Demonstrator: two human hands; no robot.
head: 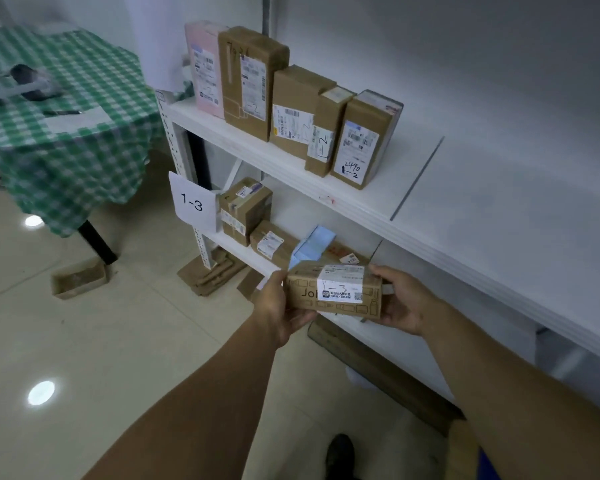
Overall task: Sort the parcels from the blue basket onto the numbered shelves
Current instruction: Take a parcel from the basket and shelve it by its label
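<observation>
Head view
- Parcel: small brown carton, held level in the air just in front of the lower shelf, not yet set down.
- Left hand: clasped on the carton's left end, thumb on top, fingers curled beneath.
- Right hand: wrapped round the right end, fingers curled behind.
- Handling: probably light and stiff, with firm corners; best gripped by the short ends, as here; glossy label perhaps a little slick.
- Writing on the parcel: handwritten "1-3" on the white label; printed "Jo…" cut off by that label; QR code; small print unreadable.
- Shelf sign: "1-3", on the post beside the lower shelf.
- Upper shelf: standing boxes marked "1-2"; end box also "2490".
</observation>
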